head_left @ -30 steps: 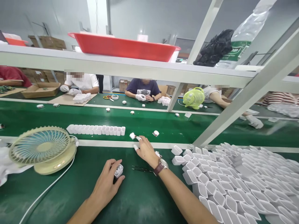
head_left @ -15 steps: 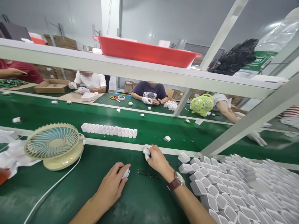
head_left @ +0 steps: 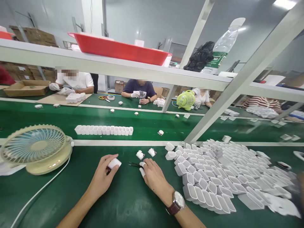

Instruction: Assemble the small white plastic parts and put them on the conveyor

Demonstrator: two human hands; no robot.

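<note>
My left hand [head_left: 103, 175] is closed around a small white plastic housing [head_left: 115, 162], its smooth outer side turned up, just above the green bench. To its right my right hand [head_left: 154, 177], with white covers on thumb and forefinger, rests over dark tweezers [head_left: 134, 164]. Those two fingers curl onto the tweezers; the tips stick out to the left and the rest is hidden under the hand. Beyond the fingertips lie two small white assemblies, one to the left [head_left: 140, 154] and the other to the right [head_left: 152, 152].
Many open white housings [head_left: 209, 177] crowd the bench at right. A desk fan [head_left: 39, 145] with a cable stands at left. Across the green belt [head_left: 59, 114], which carries a row of housings [head_left: 104, 130], co-workers sit. A shelf post [head_left: 204, 114] slants down at right.
My right hand has let go of a white assembly near the belt edge and come back to the tweezers. My left hand has turned the housing. The view has swung right.
</note>
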